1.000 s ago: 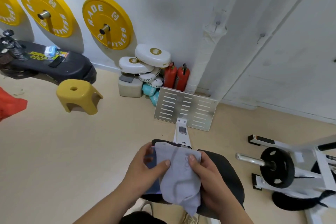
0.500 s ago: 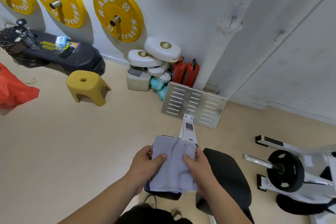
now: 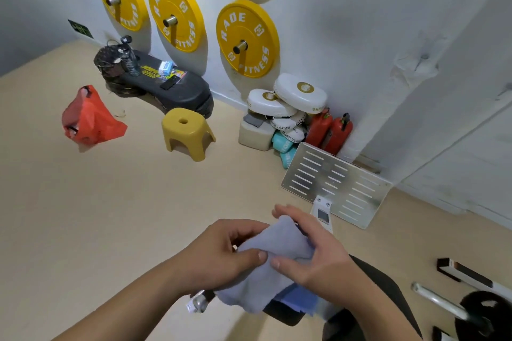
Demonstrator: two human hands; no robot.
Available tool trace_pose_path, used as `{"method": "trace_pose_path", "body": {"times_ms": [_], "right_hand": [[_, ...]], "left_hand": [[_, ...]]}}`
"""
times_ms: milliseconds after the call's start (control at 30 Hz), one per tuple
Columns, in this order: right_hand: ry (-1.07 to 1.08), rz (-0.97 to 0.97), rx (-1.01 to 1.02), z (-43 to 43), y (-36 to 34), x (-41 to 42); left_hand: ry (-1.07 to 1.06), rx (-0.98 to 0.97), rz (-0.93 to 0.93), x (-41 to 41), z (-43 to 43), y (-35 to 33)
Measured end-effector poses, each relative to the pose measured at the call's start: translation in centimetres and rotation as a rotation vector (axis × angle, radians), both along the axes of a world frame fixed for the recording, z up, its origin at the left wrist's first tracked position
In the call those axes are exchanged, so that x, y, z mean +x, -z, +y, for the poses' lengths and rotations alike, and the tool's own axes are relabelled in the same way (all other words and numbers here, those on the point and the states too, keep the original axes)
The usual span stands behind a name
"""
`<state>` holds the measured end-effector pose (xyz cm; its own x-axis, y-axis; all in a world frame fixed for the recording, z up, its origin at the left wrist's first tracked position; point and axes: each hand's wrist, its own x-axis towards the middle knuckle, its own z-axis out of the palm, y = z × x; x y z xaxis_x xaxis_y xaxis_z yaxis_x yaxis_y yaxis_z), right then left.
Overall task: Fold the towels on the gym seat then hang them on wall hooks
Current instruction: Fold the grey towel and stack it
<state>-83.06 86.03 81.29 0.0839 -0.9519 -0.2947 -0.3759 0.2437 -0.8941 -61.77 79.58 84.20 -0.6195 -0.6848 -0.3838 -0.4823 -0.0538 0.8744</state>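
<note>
Both my hands hold a folded pale lilac-grey towel (image 3: 273, 263) in the air, above the left end of the black gym seat (image 3: 388, 288). My left hand (image 3: 219, 255) grips its left side, thumb on top. My right hand (image 3: 310, 255) grips its right side, fingers curled over the far edge. A blue towel (image 3: 300, 300) lies on the seat just under the lifted one, mostly hidden. A wall hook (image 3: 424, 58) sticks out of the white pillar at upper right.
Yellow weight plates (image 3: 246, 39) hang on the white wall. On the floor are a yellow stool (image 3: 187, 131), a red bag (image 3: 90, 117), a black board (image 3: 169, 86), white pads (image 3: 285, 102), two red extinguishers (image 3: 329, 130) and a slotted metal footplate (image 3: 335, 184). A barbell plate (image 3: 483, 313) sits lower right.
The view has swung left and up. The towel was raised off the seat and is now bunched smaller between both hands.
</note>
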Motion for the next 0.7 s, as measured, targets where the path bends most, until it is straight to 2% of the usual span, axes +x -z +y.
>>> {"method": "trace_pose_path", "body": {"times_ms": [67,200,367,467,600,700], "right_hand": [[-0.043,0.031,0.026,-1.4,-2.2,1.1],[-0.121,0.073,0.006,-5.6,-5.1,4.7],[-0.085,0.138,-0.083,-12.3,-5.9,13.7],[0.083,0.116,-0.142,-17.3,-6.3,19.0],[0.387,-0.164,-0.082,-22.7,-9.4,23.2],[0.549,-0.276,-0.063,-25.4,-13.0,24.3]], "left_hand": [[0.026,-0.037,-0.004,1.5,-1.3,-0.9],[-0.051,-0.033,0.029,6.7,-4.8,-1.8],[-0.037,-0.028,0.042,16.3,-12.5,-1.8],[0.01,-0.009,0.051,22.3,-18.4,-2.5],[-0.054,-0.053,0.134,27.2,-25.6,-5.4],[-0.105,-0.049,0.244,27.4,-29.8,-9.1]]}}
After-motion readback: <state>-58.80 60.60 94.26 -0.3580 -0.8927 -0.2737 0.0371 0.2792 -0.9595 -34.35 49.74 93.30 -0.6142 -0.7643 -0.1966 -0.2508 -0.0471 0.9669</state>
